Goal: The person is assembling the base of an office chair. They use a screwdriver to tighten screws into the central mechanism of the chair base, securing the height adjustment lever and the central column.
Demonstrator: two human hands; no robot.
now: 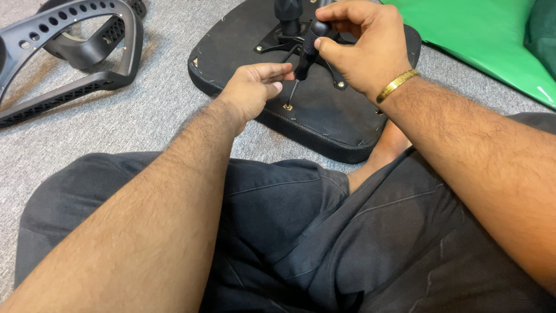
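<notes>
An upturned black chair seat [324, 119] lies on grey carpet in front of my crossed legs. A black metal mounting bracket [289, 40] and a post stand at its centre. My right hand [365, 46], with a gold bracelet on the wrist, grips the black handle of a screwdriver [305, 55] from above. The tip of its shaft rests on a brass-coloured screw [287, 106] near the seat's front edge. My left hand [255, 90] is beside the shaft, fingertips steadying the lower handle.
A black perforated plastic chair back frame [69, 64] lies on the carpet at the far left. A bright green sheet [486, 40] covers the floor at the upper right. My dark trousers fill the lower part of the view.
</notes>
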